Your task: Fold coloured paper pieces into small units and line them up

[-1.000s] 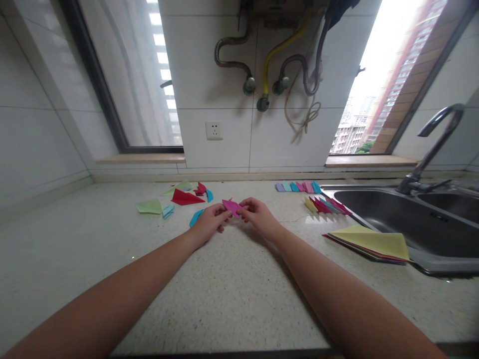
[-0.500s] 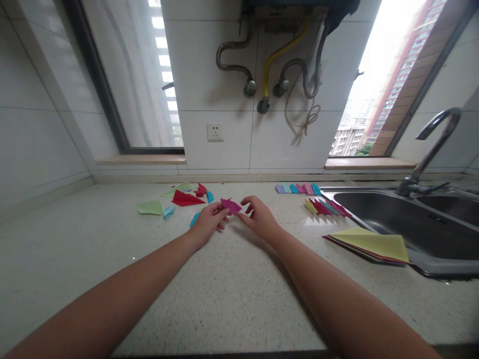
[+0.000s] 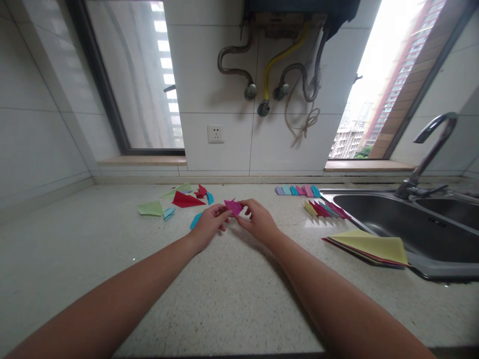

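A small folded piece of magenta paper (image 3: 232,206) is held up between my two hands, just above the countertop. My left hand (image 3: 212,223) pinches its lower left side with thumb and fingers. On the other side, the thumb and fingertips of my right hand (image 3: 258,218) close on its right edge. Partly behind my left hand lies a blue folded paper (image 3: 195,220). Left of the hands are a red folded paper (image 3: 187,199), a pale green one (image 3: 150,208) and a small light blue one (image 3: 169,214).
A row of small coloured folded papers (image 3: 298,190) lies near the back wall, with a second row (image 3: 327,209) closer. A stack of folded papers, yellow on top (image 3: 368,244), rests by the steel sink (image 3: 374,219). The faucet (image 3: 426,159) rises at the right.
My right hand has come in to the left, and its fingers have closed on the magenta paper's right edge. The paper has shifted slightly to the right.
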A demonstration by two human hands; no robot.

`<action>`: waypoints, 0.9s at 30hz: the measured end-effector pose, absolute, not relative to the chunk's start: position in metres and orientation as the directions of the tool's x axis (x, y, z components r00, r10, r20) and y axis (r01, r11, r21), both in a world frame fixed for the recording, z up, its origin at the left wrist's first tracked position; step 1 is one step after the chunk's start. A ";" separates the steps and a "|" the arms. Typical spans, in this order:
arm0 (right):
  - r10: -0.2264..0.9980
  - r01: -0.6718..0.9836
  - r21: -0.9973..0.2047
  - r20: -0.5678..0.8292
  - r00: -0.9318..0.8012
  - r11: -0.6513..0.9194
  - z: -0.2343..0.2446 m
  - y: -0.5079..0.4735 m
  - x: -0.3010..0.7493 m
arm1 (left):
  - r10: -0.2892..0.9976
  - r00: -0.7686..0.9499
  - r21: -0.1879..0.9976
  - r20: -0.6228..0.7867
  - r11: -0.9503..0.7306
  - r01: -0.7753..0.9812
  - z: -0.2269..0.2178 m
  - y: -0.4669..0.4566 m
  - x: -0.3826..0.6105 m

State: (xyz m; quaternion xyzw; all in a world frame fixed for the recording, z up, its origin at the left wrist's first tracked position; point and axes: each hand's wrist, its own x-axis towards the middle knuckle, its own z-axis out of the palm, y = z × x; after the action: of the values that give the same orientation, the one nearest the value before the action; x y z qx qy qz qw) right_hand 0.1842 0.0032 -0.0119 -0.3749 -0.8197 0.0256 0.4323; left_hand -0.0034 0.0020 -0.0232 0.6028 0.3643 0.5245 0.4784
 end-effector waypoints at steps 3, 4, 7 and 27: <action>0.657 0.578 -0.391 0.658 -0.368 0.716 -0.013 0.004 0.183 | 0.932 0.195 0.952 0.306 -0.302 -0.053 -0.025 0.003 -0.004; 0.666 0.570 -0.406 0.645 -0.375 0.715 -0.013 0.004 0.183 | 0.929 0.195 0.949 0.314 -0.310 -0.048 -0.026 0.003 -0.004; 0.705 0.509 -0.501 0.602 -0.376 0.700 -0.017 0.007 0.181 | 0.930 0.185 0.947 0.319 -0.320 -0.026 -0.027 0.003 -0.005; 0.910 -0.392 -0.913 0.253 -0.327 0.113 -0.006 0.001 0.182 | 0.943 0.202 0.964 0.265 -0.264 -0.031 -0.032 0.009 -0.008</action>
State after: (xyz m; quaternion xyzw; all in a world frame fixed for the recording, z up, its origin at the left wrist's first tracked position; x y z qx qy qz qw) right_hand 0.1821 0.0013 -0.0064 -0.2451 -0.5293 0.6191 0.5258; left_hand -0.0084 0.0088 -0.0318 0.6102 0.3735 0.5096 0.4779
